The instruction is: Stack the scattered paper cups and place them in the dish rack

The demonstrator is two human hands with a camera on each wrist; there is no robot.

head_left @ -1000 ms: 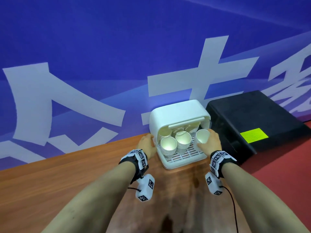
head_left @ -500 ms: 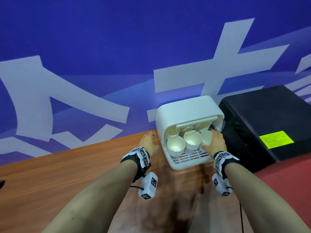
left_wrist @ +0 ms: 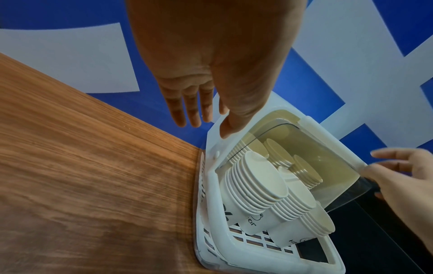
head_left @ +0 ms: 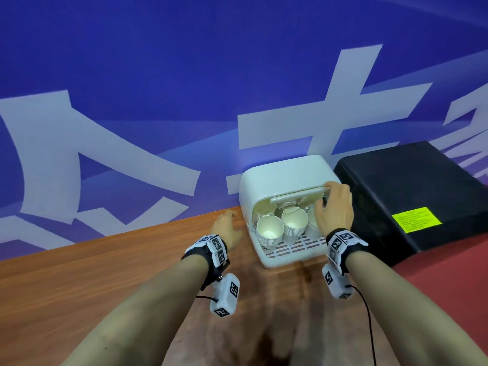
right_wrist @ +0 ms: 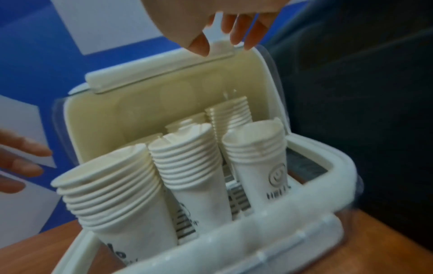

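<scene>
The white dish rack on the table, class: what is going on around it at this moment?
A person is working with bare hands at the dish rack. Several stacks of paper cups already stand inside it. The right hand pinches the handle bar of the raised lid at its right end. The left hand, fingers straight, rests against the rack's left side on the wooden table. A black case sits to the rack's right.
</scene>
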